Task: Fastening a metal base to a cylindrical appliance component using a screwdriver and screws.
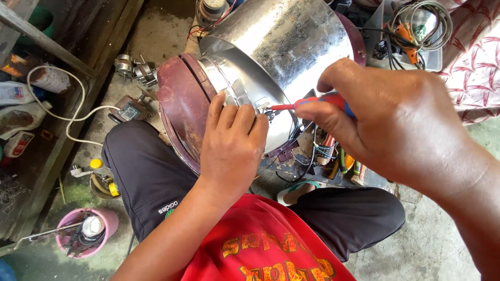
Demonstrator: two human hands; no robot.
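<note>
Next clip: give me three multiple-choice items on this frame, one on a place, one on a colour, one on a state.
1. Where does the left hand rest?
A. on the rim of the shiny metal drum
B. on the pink plastic bucket
C. on the white cable

2. What colours is the handle of the screwdriver?
A. green and yellow
B. red and blue
C. all black

3. What state is the right hand in?
A. open and empty
B. closed around the screwdriver
C. flat on the floor

Answers:
1. A, its fingers lie on the drum's rim.
2. B, red with blue bands.
3. B, its fingers wrap the handle.
</note>
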